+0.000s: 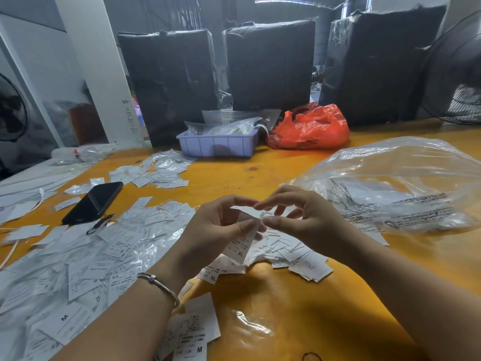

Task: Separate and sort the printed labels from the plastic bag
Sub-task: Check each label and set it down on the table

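In the head view, a small stack of labels (240, 246) was held upright in the left hand (218, 230), its long axis running down toward the near edge of the table (299, 321). The top edge was being picked at by the pinched fingertips of the right hand (299, 217), the two hands almost touching. The plastic bag (395, 183) lay just right of the right hand, the sorted piles (78, 269) to the left.

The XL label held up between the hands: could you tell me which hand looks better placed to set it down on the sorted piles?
Left, probably. The left hand already grips the XL label, and the piles lie on its side.
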`<action>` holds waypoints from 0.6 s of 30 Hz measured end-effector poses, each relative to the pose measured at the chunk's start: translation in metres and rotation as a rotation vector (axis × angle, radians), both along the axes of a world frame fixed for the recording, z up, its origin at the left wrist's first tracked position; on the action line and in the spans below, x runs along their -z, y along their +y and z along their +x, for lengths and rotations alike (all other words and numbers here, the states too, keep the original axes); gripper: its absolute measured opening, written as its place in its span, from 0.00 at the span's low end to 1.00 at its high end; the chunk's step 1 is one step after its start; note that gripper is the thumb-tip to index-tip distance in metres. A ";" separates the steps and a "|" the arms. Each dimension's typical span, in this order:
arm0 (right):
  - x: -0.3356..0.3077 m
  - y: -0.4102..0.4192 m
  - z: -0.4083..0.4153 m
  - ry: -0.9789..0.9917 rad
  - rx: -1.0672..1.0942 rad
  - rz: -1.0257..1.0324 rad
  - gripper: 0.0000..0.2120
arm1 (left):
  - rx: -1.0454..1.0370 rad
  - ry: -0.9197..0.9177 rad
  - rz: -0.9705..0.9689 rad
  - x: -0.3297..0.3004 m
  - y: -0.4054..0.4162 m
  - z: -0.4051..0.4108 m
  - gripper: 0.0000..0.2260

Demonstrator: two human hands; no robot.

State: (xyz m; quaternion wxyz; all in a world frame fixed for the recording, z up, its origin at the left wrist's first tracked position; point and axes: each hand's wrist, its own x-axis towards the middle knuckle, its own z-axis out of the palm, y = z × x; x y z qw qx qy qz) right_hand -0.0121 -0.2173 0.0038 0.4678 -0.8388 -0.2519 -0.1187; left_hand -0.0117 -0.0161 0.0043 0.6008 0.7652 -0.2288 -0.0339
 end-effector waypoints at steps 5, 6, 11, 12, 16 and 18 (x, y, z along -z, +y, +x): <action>0.015 -0.007 0.011 -0.102 0.219 -0.347 0.15 | -0.366 -0.137 0.052 0.004 0.016 0.013 0.07; 0.017 -0.006 0.012 -0.082 0.202 -0.426 0.19 | -0.448 -0.170 0.102 0.005 0.019 0.015 0.09; 0.029 0.008 0.015 -0.083 0.066 -0.562 0.23 | -0.571 -0.173 0.442 0.012 0.025 0.023 0.12; 0.030 0.009 0.016 -0.107 0.059 -0.561 0.20 | -0.584 -0.187 0.510 0.013 0.026 0.024 0.12; 0.030 0.009 0.017 -0.179 0.083 -0.568 0.13 | -0.635 -0.242 0.720 0.014 0.030 0.026 0.12; 0.030 0.009 0.018 -0.230 0.098 -0.568 0.11 | -0.643 -0.246 0.779 0.015 0.031 0.026 0.13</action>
